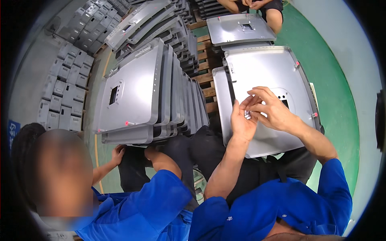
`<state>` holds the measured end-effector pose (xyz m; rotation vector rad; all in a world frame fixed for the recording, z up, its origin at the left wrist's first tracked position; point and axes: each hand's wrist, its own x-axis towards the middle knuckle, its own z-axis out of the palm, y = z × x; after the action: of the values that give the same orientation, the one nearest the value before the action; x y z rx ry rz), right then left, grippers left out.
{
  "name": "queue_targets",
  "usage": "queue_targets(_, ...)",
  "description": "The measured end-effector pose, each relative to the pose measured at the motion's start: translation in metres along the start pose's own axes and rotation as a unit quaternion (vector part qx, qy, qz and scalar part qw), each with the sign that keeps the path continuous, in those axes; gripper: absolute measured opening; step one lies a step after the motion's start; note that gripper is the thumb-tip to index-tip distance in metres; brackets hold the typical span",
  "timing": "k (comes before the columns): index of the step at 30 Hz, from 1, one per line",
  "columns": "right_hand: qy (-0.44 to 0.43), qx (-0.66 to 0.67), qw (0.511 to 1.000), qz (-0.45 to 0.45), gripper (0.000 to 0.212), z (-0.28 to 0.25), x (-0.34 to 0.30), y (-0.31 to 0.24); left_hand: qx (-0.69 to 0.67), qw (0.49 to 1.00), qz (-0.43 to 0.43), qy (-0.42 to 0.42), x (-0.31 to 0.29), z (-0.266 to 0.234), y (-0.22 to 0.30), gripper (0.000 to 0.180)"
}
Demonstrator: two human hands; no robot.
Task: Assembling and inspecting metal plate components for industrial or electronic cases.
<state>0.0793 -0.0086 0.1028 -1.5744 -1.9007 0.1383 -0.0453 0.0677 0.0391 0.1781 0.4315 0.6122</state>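
In the cupped palm of my left hand point(243, 122) lie a few small silvery metal pieces point(247, 115), too small to name exactly. My right hand point(273, 110) bends over that palm, its thumb and fingertips drawn together at the pieces. Whether it pinches one is hidden by the fingers. Both hands hover over a flat silver metal panel point(261, 66) with raised edges, just above my lap. Red-tipped pegs point(315, 115) stand along the panel's right side. Beside my right hand the panel has a dark cutout and small round holes.
To the left stands a row of similar metal panels point(138, 86), leaning together on wooden pallets point(205, 60). A co-worker in a blue shirt point(140, 205) sits close at my left. Another panel point(241, 30) and a person's hands point(253, 4) are ahead. Grey boxes point(66, 88) are stacked far left.
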Motion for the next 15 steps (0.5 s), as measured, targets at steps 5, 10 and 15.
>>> queue_targets(5, 0.046, 0.002, 0.996, 0.071, 0.012, -0.008, 0.0, 0.007, 0.035, 0.998, -0.046, 0.032, 0.001, -0.008, -0.006, 0.026)
queue_targets(10, 0.057, -0.014, 0.998, 0.035, 0.012, -0.009, -0.002, 0.012, 0.121, 0.992, -0.04, -0.018, -0.007, -0.005, -0.003, 0.023)
queue_targets(15, 0.022, 0.031, 0.998, 0.052, 0.014, -0.007, -0.003, 0.01, 0.167, 0.985, -0.039, -0.015, -0.011, -0.004, 0.0, 0.021)
